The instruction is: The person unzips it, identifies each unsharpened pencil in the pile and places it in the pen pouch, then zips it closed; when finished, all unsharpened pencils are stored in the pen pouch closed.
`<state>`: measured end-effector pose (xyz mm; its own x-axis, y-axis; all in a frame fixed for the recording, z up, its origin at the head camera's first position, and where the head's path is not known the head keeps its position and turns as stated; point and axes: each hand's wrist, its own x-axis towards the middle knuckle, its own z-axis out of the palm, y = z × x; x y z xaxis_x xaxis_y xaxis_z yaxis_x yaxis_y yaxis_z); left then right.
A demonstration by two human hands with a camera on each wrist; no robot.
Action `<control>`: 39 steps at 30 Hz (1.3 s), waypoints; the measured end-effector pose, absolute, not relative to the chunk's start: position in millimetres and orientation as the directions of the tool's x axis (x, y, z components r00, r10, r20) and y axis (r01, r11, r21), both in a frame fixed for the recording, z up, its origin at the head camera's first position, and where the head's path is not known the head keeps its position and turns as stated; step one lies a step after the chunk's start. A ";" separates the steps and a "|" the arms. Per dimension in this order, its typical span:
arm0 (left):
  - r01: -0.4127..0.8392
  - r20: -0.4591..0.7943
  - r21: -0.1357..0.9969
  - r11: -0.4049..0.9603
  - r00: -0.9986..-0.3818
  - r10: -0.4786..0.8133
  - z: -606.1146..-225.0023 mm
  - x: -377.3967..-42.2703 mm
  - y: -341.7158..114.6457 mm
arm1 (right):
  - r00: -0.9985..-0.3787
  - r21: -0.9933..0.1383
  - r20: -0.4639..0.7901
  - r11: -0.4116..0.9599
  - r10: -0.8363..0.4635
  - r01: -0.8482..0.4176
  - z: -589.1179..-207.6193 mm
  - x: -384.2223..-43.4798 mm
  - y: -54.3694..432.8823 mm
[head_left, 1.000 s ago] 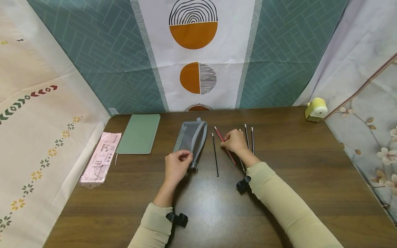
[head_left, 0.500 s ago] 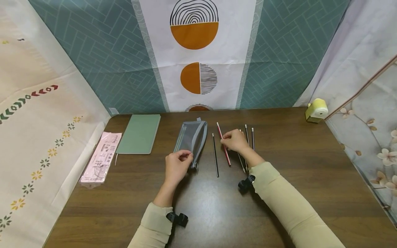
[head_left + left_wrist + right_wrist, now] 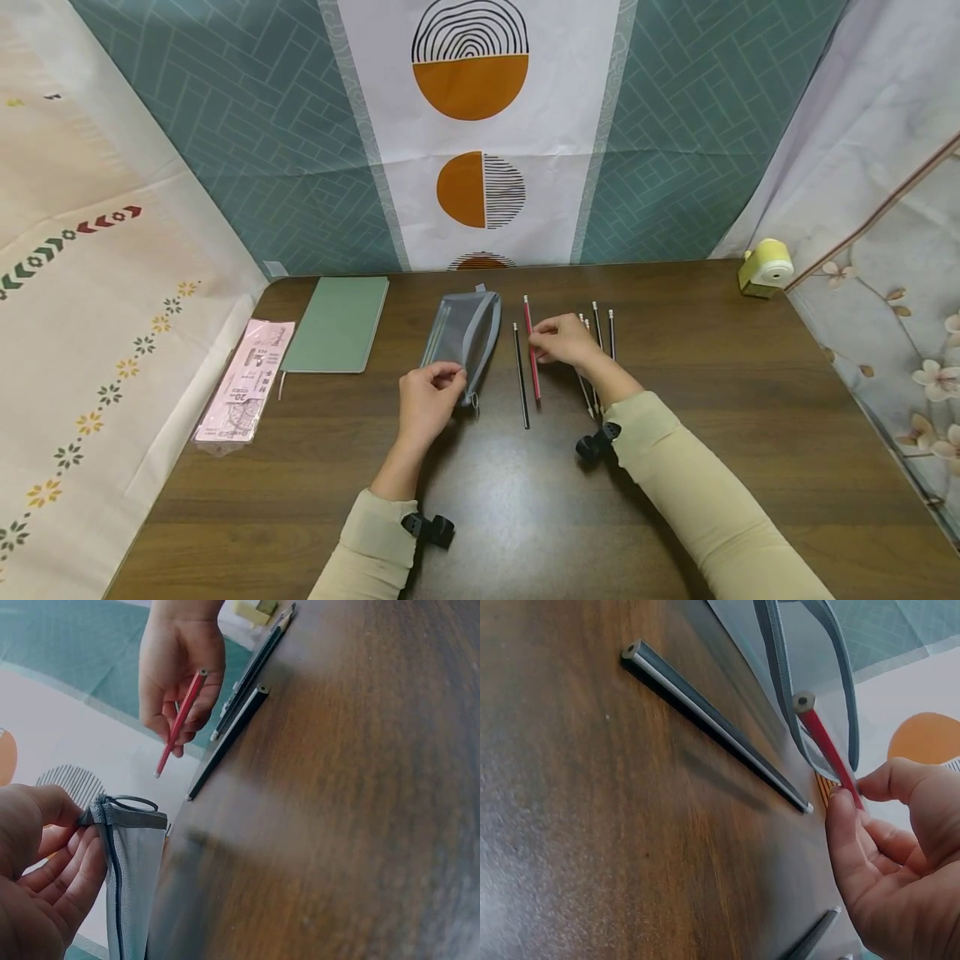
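Note:
My left hand (image 3: 429, 402) pinches the near corner of a grey mesh zip pencil case (image 3: 454, 333) between thumb and fingers. The case lies on the table with its zip side gaping, and its pull ring shows in the left wrist view. Between thumb and fingertips, my right hand (image 3: 564, 342) holds a red pencil (image 3: 826, 746), raised over the table in the right wrist view. A black pencil (image 3: 521, 379) lies between the case and the red pencil. Several more dark pencils (image 3: 612, 333) lie beside and partly beneath my right hand.
A green notebook (image 3: 336, 325) and a pink packet (image 3: 246, 382) lie left of the case. At the back right corner stands a yellow pencil sharpener (image 3: 765, 267). Hanging cloth (image 3: 660, 192) borders the wooden table (image 3: 712, 350) at the back and sides.
The red pencil has turned from a slant to nearly upright in the head view, and shifted slightly left toward the black pencil. My left hand and the case have stayed put.

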<state>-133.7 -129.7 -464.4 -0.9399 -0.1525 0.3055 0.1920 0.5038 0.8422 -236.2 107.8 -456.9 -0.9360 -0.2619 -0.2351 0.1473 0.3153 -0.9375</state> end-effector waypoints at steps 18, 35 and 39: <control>0.208 0.339 0.834 0.511 -0.924 -0.179 -461.4 -136.3 -129.6 | -0.921 -0.963 -0.251 0.170 -0.297 0.208 -455.6 -234.6 97.1; 0.192 0.316 0.857 0.478 -0.929 -0.193 -459.7 -135.5 -126.6 | -0.903 -0.964 -0.267 0.086 -0.336 0.253 -453.5 -234.3 70.3; 0.193 0.312 0.860 0.473 -0.932 -0.186 -460.6 -135.7 -125.8 | -0.905 -0.961 -0.275 0.065 -0.325 0.269 -453.2 -236.1 64.4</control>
